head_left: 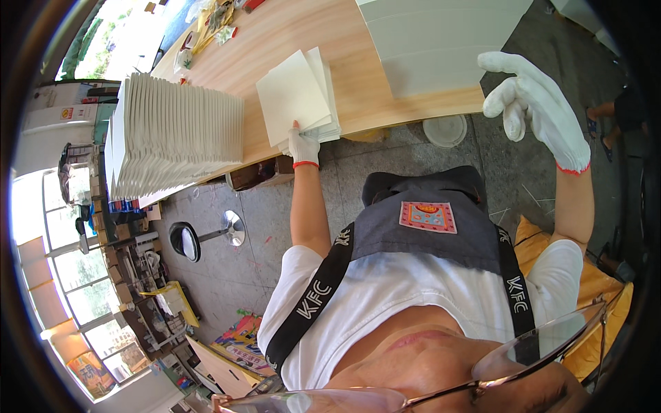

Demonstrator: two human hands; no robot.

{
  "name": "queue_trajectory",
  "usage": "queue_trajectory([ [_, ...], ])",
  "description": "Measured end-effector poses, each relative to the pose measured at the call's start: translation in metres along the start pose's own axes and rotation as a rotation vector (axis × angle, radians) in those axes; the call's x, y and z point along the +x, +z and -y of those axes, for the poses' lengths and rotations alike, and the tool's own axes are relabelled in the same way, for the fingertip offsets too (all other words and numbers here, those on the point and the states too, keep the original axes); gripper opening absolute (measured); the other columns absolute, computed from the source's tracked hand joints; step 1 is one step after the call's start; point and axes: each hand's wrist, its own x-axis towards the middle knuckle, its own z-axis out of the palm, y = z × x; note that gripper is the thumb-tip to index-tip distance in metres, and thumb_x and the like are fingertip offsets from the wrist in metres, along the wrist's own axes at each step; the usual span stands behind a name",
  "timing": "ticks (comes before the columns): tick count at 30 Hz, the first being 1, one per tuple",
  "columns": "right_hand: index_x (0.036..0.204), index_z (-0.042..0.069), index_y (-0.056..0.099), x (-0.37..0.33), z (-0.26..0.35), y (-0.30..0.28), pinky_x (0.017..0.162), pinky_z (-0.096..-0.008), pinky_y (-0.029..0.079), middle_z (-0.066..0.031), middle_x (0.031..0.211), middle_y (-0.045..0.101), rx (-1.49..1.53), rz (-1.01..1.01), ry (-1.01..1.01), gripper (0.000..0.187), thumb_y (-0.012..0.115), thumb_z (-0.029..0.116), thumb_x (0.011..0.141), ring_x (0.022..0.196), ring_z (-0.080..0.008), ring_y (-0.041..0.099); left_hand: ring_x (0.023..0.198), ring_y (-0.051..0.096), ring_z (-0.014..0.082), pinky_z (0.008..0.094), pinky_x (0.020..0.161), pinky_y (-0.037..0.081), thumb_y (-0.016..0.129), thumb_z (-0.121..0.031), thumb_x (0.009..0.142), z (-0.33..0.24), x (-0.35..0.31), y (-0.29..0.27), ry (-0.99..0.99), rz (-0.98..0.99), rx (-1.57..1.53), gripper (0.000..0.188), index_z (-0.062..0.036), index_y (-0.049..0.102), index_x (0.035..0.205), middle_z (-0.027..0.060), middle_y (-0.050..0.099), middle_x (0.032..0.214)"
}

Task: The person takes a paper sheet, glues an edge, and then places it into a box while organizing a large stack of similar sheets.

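My left hand [303, 147], in a white glove with a red cuff and a bare fingertip showing, grips the near edge of a small stack of white boards [292, 96]. The boards lie slightly fanned on the wood-grain table [358, 89], at its front edge. Some of that hand's fingers are hidden by the boards. My right hand [540, 107], also in a white glove, is raised beyond the table's right end. Its fingers are apart and slightly bent, with nothing in them.
Left on the table stands a tall stack of white boards [179, 134]. Large white panels [441, 45] are piled at the back right. Plastic bags and scraps [213, 27] lie at the far edge. A round stool [184, 241] and a white bucket [445, 131] stand on the floor.
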Motion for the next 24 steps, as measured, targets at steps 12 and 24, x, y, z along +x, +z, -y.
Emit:
queue_trajectory([
  [12,0.130,0.008,0.058,-0.013,-0.024,-0.061,0.051,-0.0164,0.036,-0.0004,0.085,0.065,-0.037,-0.269,-0.111,0.037,0.045,0.031,0.104,0.062,-0.0009,0.048,0.135,0.040,0.0306,0.0480,0.113,0.031,0.048,-0.022,0.101,-0.026,-0.162,0.147,0.807,0.511,0.230,0.049,-0.0036,0.036,0.144,0.0159,0.041,0.147],
  [24,0.095,0.009,0.068,0.100,-0.003,-0.107,0.078,-0.0405,0.050,-0.0150,0.091,0.070,-1.047,-0.735,-0.006,0.070,0.039,0.073,0.086,0.086,-0.0333,0.067,0.089,0.061,0.0234,0.0366,0.081,0.048,0.064,-0.023,0.089,0.055,-0.195,0.463,0.966,1.340,2.054,0.024,-0.0181,0.070,0.111,0.0063,0.066,0.099],
])
